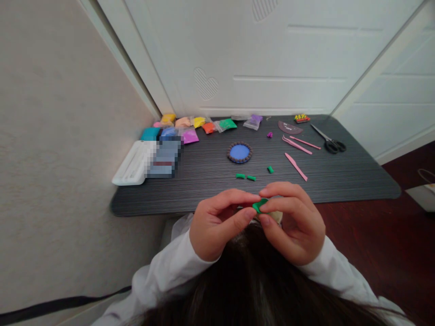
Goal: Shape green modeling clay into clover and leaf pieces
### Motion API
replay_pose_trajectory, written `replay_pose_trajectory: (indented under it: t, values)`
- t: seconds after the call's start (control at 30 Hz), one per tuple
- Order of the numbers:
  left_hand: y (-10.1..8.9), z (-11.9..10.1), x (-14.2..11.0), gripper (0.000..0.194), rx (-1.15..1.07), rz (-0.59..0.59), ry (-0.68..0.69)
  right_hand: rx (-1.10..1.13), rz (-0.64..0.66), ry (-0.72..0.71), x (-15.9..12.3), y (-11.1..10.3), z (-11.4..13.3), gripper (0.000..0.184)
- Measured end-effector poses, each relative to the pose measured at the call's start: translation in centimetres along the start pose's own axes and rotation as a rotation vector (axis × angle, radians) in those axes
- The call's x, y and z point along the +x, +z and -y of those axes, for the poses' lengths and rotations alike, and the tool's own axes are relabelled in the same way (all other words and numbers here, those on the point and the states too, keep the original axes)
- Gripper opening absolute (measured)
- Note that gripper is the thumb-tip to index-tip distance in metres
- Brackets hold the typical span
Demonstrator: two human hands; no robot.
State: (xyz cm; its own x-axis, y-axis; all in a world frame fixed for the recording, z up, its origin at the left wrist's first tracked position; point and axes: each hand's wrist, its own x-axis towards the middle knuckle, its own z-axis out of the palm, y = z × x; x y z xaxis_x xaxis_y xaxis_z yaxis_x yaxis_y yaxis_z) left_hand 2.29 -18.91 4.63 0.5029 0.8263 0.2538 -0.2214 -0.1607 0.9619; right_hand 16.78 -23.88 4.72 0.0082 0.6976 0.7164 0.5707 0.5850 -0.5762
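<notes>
Between the fingertips of both hands is a small piece of green modelling clay (258, 206), thin and curled at its edge. My left hand (219, 224) pinches it from the left with thumb and forefinger. From the other side my right hand (294, 222) grips it with thumb and fingers. Beyond the hands, two short green clay strips (240, 176) lie end to end on the dark table, and another green clay bit (270, 170) is to their right. Farther back rests a blue clay disc (239, 153) ringed with brown balls.
Pink modelling tools (296, 166) and black-handled scissors (331, 142) lie at the right of the table (204, 190). Several bags of coloured clay (227, 124) line the back. A white case (135, 163) stands at the left, by the wall. A purple lump (269, 135) sits behind the disc.
</notes>
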Motion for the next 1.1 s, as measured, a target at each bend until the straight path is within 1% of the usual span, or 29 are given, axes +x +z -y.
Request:
replay_pose_trajectory:
  t: [0.17, 0.33, 0.43, 0.7, 0.8, 0.93, 1.1]
  values:
    - [-0.11, -0.03, -0.06, 0.026, 0.056, 0.01, 0.039, 0.0, 0.004, -0.012, 0.14, 0.02, -0.01, 0.023]
    - [-0.14, 0.01, -0.02, 0.025, 0.044, -0.003, 0.05, 0.003, -0.011, -0.013, -0.02, 0.08, -0.17, 0.025]
    - [-0.13, 0.01, 0.04, 0.024, 0.033, -0.009, 0.039, 0.005, -0.029, -0.009, -0.08, 0.08, -0.24, 0.029]
    - [-0.17, -0.05, 0.04, 0.024, 0.042, 0.016, 0.041, 0.012, -0.011, -0.023, -0.1, 0.0, -0.31, 0.026]
    - [-0.18, -0.1, 0.05, 0.024, 0.038, 0.018, 0.025, 0.03, -0.013, -0.023, -0.18, 0.0, -0.4, 0.029]
    - [-0.13, -0.04, 0.03, 0.021, -0.014, 0.003, -0.014, 0.048, -0.014, -0.033, -0.22, -0.11, -0.47, 0.037]
    - [-0.07, 0.33, -0.13, 0.019, -0.115, -0.016, -0.049, 0.015, -0.013, -0.061, -0.11, -0.24, -0.42, 0.028]
